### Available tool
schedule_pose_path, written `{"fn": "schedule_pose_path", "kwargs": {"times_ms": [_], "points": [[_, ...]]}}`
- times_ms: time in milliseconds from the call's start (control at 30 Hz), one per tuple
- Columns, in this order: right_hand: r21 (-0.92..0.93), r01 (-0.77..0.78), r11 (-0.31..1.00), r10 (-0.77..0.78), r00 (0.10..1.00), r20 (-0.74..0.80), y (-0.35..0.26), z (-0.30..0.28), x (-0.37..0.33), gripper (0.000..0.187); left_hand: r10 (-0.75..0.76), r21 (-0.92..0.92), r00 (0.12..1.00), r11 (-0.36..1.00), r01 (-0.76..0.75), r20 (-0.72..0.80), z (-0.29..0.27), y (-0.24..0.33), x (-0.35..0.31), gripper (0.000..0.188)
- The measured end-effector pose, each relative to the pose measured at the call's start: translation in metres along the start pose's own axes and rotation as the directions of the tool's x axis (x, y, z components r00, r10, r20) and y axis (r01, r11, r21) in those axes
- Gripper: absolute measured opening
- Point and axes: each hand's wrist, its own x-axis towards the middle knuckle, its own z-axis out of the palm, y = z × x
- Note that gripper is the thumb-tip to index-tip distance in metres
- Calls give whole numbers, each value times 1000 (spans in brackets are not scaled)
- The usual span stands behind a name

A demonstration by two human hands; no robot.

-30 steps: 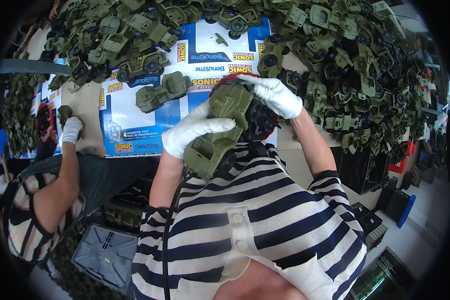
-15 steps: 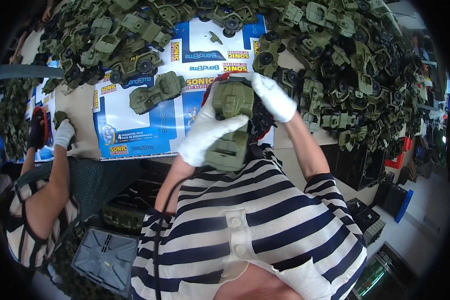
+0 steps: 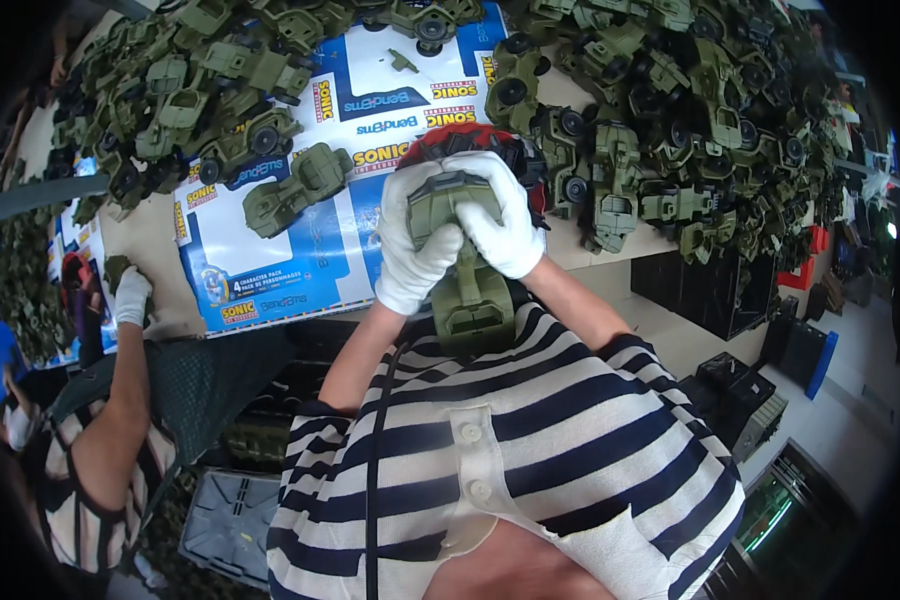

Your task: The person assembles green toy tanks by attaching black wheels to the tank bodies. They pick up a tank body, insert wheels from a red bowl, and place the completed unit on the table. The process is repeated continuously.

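Observation:
A green toy vehicle (image 3: 475, 307) is gripped by both my white-gloved hands, close to my chest. My left hand (image 3: 410, 240) wraps round its left side, thumb lying on top. My right hand (image 3: 500, 215) closes round the right side, its thumb also pressed on the upper face. The fingers of both reach over the far end, which they partly cover. Just beyond my hands lies a red-rimmed container (image 3: 515, 140) of dark parts, partly hidden behind the gloves. Nearby on the left, another green toy vehicle (image 3: 300, 190) rests on a printed blue-and-white sheet (image 3: 345, 265).
Heaps of green toy vehicles (image 3: 690, 90) cover the table's far side and right. A small green part (image 3: 402, 62) lies on the sheet. At left, a co-worker's gloved hand (image 3: 132, 297) is at the table. A grey crate (image 3: 225, 520) stands below; black bins (image 3: 705, 310) stand at right.
My left hand has moved up the toy vehicle, and my right hand has come down from its far corner onto its right side. Both thumbs now press on top. The view has shifted slightly.

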Motion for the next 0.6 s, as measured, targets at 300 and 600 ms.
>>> {"fn": "schedule_pose_path", "kwargs": {"times_ms": [300,600], "points": [[103,-507,856,477,851,220,-35,-24,3,78,-43,208,980,975,84,-194,4,22,35,75],[924,-107,368,634,755,-165,-22,-225,-22,41,-338,17,925,940,341,174,29,-4,73,66]]}}
